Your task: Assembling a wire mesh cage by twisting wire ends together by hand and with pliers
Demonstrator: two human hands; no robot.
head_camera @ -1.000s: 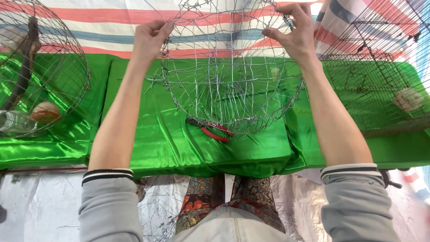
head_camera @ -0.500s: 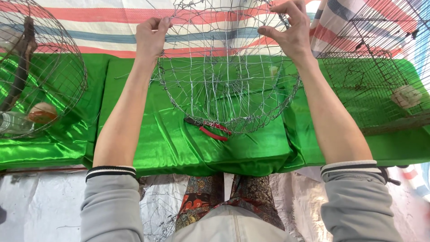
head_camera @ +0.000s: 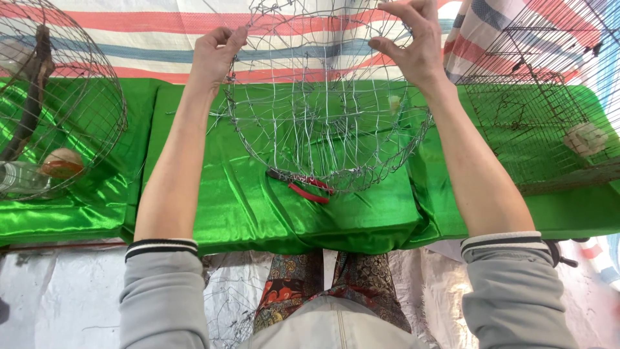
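Head view looks down on a table draped in shiny green cloth, which fills the middle of the picture from edge to edge. Behind it hangs a striped sheet in red, white and blue bands. On the right side of the table sits a boxy wire cage, with a small pale lump inside it near the right edge. On the left stands a round wire cage with a dark stick leaning inside it and a rounded orange and cream object at its foot, just beside a clear bottle.

At the centre, a round wire basket, bowl shaped and woven of thin silver wire, is held up above the table, tilted so that its open mouth faces the camera and its lower rim comes down close to the cloth. The left hand has its grip pinched on the upper left rim of the basket, fingers curled around the wire. The right hand has its grip pinched on the upper right rim, thumb and fingers closed on the wire. Both arms are bare to the pushed-up grey sleeves.

Red-handled pliers lie on the cloth just under the lower rim of the basket, seen partly through the mesh.
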